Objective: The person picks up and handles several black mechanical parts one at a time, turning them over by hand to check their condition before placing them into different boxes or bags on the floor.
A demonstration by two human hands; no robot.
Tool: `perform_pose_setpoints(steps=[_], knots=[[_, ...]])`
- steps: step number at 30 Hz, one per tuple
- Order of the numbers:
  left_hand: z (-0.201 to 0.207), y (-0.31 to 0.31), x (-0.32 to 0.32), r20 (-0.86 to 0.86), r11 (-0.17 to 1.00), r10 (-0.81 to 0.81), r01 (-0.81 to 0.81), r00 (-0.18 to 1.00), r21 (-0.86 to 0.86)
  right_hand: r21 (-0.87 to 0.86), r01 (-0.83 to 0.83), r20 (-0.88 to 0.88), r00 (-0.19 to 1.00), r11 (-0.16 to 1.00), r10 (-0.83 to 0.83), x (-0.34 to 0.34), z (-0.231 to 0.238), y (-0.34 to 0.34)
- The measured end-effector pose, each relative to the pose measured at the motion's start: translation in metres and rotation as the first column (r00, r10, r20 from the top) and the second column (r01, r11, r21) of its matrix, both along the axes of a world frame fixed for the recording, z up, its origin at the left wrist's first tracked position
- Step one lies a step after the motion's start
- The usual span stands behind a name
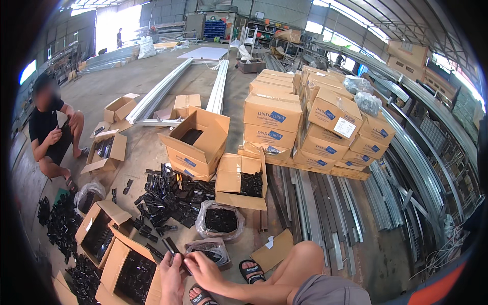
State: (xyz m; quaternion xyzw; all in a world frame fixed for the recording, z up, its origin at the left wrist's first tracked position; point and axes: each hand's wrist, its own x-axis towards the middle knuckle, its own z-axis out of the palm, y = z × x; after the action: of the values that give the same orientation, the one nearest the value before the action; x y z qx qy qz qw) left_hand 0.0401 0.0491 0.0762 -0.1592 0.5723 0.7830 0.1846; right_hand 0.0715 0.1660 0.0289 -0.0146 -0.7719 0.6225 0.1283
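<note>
Low in the picture, my left hand [172, 273] is closed around a small dark elongated black part [171, 245], whose upper end sticks out above the fingers. From the right, my right hand [202, 268] meets it, fingers closed at the lower end of the same part. Its exact kind cannot be made out. Just left of my hands stands an open carton [109, 277] filled with similar black pieces. Beyond them sit a small plastic-lined box [223, 244] and a larger lined box [239, 231], both holding small black parts.
A loose pile of black parts [162, 201] covers the floor ahead, beside open cartons [203, 160]. Stacked closed cartons [272, 114] stand on a pallet [351, 172] to the right, near long metal profiles [317, 213]. A person [51, 127] squats at left, hands raised.
</note>
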Motion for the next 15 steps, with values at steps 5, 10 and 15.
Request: perform_pose_setpoints(steps=[5, 10, 15], knots=[[-0.006, -0.003, -0.006, -0.189, 0.962, -0.225, 0.188, 0.956, -0.198, -0.402, -0.121, 0.122, 0.975, 0.908, 0.184, -0.04, -0.004, 0.035], [-0.005, -0.006, -0.007, -0.285, 0.932, -0.303, 0.221, 0.909, -0.287, -0.588, -0.3, 0.214, 0.838, 0.751, 0.502, -0.055, 0.013, 0.064], [0.005, -0.001, -0.009, -0.256, 0.844, -0.466, 0.339, 0.847, -0.415, -0.655, -0.278, 0.187, 0.841, 0.703, 0.507, -0.049, 0.01, 0.082]])
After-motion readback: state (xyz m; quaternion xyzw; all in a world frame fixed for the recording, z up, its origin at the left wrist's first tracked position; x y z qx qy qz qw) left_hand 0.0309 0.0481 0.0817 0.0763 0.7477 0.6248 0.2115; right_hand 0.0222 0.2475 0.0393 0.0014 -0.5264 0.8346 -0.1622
